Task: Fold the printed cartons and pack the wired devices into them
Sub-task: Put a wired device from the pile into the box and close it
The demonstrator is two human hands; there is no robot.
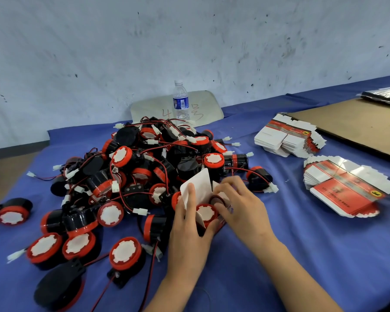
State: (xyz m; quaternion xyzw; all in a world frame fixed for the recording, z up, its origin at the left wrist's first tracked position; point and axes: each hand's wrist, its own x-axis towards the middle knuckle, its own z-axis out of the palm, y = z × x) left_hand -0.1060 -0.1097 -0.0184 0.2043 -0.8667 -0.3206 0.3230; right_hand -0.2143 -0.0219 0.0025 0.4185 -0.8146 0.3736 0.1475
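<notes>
Left hand (pixel 189 224) grips one opened carton (pixel 197 183), fingers curled round it, at the table's (pixel 302 255) near centre. Right hand (pixel 241 206), fingers bent, pinches one device (pixel 206 212) seated in the carton mouth. Device pile (pixel 144 165): too many to count. Flat-carton stacks (pixel 288 138): two. Bottle (pixel 180 102): one.

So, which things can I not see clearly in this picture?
Body of the carton: covered by the left hand and right hand, head view.
Print on the flat carton stacks: blurred, too small.
Label of the water bottle: too small.
The dark bag: cut off by the right edge.
Lower devices in the pile: buried under others.
</notes>
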